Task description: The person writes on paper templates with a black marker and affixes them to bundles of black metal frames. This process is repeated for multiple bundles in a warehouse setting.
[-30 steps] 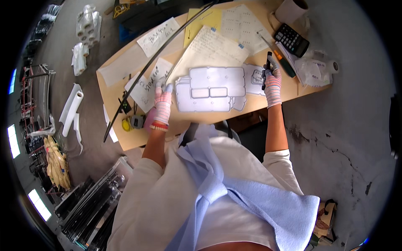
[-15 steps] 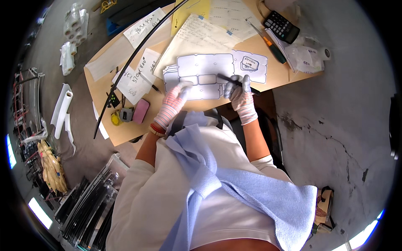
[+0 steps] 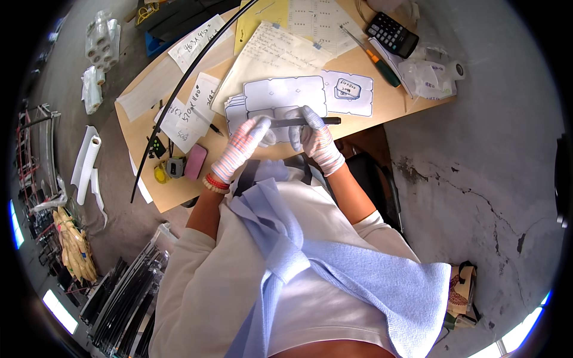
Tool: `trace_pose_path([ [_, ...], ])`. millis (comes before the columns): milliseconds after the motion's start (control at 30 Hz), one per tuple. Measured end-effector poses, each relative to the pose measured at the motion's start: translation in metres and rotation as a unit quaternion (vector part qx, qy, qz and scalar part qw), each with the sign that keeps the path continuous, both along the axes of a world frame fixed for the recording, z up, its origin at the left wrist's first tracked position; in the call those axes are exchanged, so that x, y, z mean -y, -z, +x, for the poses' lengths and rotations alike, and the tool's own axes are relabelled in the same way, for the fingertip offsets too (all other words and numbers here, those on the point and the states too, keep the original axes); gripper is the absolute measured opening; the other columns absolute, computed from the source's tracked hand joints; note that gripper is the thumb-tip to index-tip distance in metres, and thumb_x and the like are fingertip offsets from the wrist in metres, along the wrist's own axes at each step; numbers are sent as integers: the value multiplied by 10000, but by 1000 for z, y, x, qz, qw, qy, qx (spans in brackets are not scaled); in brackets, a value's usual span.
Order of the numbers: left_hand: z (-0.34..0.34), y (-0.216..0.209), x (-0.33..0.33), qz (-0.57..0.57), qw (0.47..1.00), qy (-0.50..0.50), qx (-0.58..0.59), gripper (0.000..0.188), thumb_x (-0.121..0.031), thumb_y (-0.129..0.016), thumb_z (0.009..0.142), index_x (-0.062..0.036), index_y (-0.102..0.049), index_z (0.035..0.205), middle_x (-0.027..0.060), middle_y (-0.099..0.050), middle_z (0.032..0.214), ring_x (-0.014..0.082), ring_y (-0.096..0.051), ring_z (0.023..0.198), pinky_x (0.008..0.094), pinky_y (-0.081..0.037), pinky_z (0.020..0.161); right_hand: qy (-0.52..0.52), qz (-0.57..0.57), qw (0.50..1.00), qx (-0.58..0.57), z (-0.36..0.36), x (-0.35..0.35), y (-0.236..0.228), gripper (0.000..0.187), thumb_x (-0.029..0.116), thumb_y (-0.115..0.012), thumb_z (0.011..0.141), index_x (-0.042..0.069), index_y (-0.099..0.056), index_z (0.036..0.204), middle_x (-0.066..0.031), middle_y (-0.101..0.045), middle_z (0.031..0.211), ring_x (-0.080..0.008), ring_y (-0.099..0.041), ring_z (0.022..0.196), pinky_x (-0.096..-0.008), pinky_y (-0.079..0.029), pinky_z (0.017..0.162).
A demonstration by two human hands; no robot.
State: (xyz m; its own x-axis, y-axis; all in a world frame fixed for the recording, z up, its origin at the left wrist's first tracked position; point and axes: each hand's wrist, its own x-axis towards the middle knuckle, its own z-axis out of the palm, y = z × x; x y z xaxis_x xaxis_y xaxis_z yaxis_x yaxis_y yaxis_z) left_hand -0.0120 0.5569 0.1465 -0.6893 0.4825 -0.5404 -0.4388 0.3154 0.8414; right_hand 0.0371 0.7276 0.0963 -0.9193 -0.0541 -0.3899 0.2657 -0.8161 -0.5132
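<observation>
A black marker pen lies level between both gloved hands, above the near edge of the table. Around its left end the fingers of my left hand are closed. My right hand grips the pen farther along, and its right end sticks out past the fingers. Both gloves are striped with grey fingers. Just beyond and partly under the hands is a stack of white label sheets with blue outlines. Another sheet, bearing a handwritten, outlined box, sticks out to the right.
Handwritten papers cover the wooden table. A long black strip crosses its left side. A pink case, a tape measure and a pen lie left. A screwdriver and calculator lie far right.
My right hand has moved left with the marker, turning it from slanted to nearly level. My left hand has come off the label sheets and now holds the marker's left end.
</observation>
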Motion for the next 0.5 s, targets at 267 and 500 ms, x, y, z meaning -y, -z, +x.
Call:
trace_pose_path([
  [267,1,5,5,5,999,-21,24,308,-207,-492,859,-26,-500,1108,32,-510,1008,96,-478,936,227,-375,826,23,-11,1000,9,-3,3,0,237,245,-558,788,13,-576,830,-96,-594,745,-153,-518,548,-262,-398,392],
  [500,6,-1,7,3,999,-38,-16,308,-208,-487,861,-18,-500,1103,38,-521,976,97,-492,905,225,-383,810,2,24,1000,10,-5,8,2,378,355,-483,825,-11,-577,832,-80,-551,654,-165,-453,426,-264,-372,363],
])
